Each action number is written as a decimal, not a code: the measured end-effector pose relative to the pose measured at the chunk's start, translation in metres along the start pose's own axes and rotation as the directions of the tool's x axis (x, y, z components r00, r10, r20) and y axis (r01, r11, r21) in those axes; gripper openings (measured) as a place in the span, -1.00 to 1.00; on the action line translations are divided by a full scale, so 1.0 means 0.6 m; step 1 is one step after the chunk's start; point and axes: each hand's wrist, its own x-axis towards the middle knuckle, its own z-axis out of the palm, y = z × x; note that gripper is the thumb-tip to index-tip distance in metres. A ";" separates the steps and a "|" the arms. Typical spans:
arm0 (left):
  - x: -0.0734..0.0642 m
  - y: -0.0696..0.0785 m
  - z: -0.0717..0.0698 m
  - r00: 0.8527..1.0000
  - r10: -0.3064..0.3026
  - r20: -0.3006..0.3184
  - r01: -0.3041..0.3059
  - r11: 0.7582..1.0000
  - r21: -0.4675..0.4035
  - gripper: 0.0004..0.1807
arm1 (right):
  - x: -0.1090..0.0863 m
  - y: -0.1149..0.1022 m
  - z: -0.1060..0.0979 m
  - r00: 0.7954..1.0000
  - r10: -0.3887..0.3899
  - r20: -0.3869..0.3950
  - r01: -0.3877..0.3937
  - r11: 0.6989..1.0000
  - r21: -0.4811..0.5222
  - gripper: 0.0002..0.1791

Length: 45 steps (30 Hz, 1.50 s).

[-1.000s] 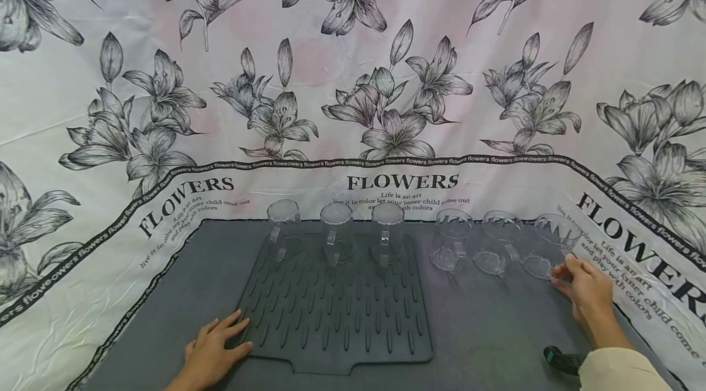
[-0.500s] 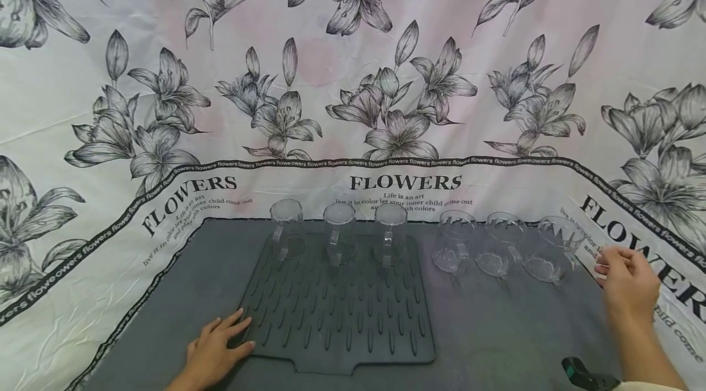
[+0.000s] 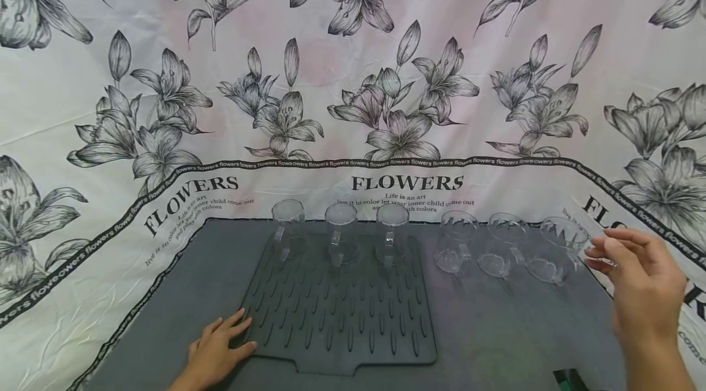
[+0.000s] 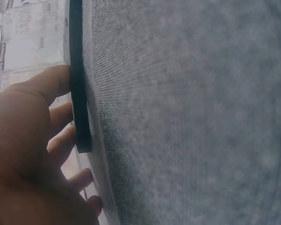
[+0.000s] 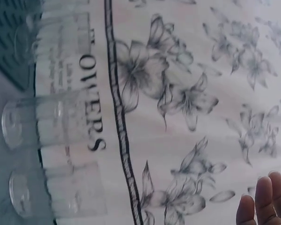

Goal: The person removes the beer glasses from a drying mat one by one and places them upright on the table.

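My left hand (image 3: 217,348) rests at the left edge of a dark ridged mat (image 3: 336,365), fingers extended. In the left wrist view, the thumb and fingers touch the mat's edge (image 4: 80,103). Three clear glass mugs (image 3: 392,235) stand in a row along the mat's back edge and look turned upside down. To the right of the mat, another three clear glass mugs (image 3: 459,241) stand upright on the grey table. My right hand (image 3: 642,280) is raised beside the rightmost mug (image 3: 554,250), fingers loosely bent and holding nothing. Whether a fingertip touches that mug, I cannot tell.
A white cloth (image 3: 287,182) printed with flowers and lettering hangs behind and beside the grey table (image 3: 485,330). Near the front right lies a small black and green item (image 3: 569,380), partly cut off by the frame.
My right hand has let go of the rightmost upright mug and drawn away to the right. The left hand stays at the mat's edge. The mugs keep their places.
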 end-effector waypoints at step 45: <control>0.006 0.000 0.004 0.997 -0.049 0.053 0.052 0.998 -0.047 -0.12 | -0.099 0.123 0.188 0.820 0.049 0.571 -0.020 0.998 -0.057 -0.76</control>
